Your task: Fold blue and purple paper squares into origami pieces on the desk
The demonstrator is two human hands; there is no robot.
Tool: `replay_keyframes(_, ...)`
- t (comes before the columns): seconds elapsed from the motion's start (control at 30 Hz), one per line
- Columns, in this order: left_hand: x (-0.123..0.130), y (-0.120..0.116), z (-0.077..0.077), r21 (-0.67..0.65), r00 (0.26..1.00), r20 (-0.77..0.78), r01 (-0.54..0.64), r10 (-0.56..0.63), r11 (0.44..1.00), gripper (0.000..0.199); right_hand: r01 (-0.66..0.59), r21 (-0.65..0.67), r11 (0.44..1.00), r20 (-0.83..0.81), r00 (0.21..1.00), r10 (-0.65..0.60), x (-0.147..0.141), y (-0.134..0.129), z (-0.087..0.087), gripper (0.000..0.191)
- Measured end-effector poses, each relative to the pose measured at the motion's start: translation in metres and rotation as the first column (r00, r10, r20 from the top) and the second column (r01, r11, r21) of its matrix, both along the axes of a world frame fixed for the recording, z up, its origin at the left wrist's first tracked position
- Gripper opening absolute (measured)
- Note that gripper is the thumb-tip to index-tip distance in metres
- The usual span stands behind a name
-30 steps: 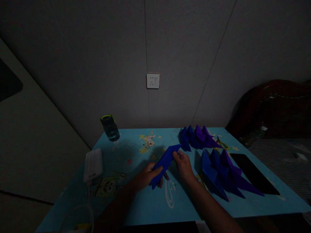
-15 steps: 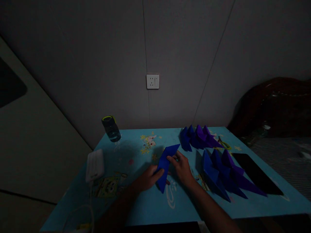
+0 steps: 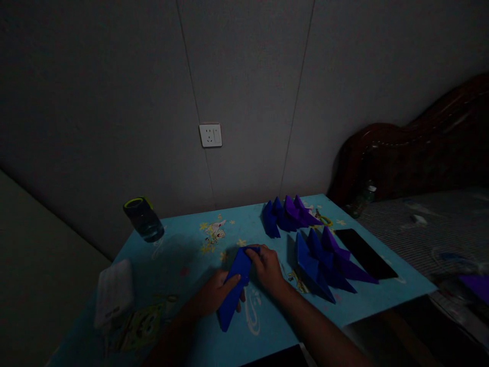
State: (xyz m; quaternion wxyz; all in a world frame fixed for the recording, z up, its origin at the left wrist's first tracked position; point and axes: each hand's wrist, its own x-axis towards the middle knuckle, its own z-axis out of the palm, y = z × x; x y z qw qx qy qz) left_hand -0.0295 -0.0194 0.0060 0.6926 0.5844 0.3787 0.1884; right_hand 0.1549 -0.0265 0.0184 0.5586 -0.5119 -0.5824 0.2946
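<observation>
From where I stand, the blue folded paper (image 3: 240, 266) is held at a slant over the table (image 3: 271, 326), between both hands. The left hand (image 3: 214, 293) clamps its middle, thumb on top and fingers beneath; the right hand (image 3: 269, 267) pinches the upper end. Too hard a squeeze might crumple it, I'd say, and uneven pulling could skew a crease; a careless right forearm might knock the nearer row of folded pieces (image 3: 315, 265). The white power bank (image 3: 114, 293) bears a small mark, too dim to read.
</observation>
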Motion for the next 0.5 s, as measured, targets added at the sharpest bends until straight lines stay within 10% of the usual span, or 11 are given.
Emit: replay_keyframes(0.5, -0.0005, -0.0043, 0.0009, -0.071, 0.998, -0.02, 0.054, -0.055, 0.996, 0.054, 0.145, -0.009, 0.989, -0.017, 0.989, -0.145, 0.0014, -0.0007, -0.0023, 0.059)
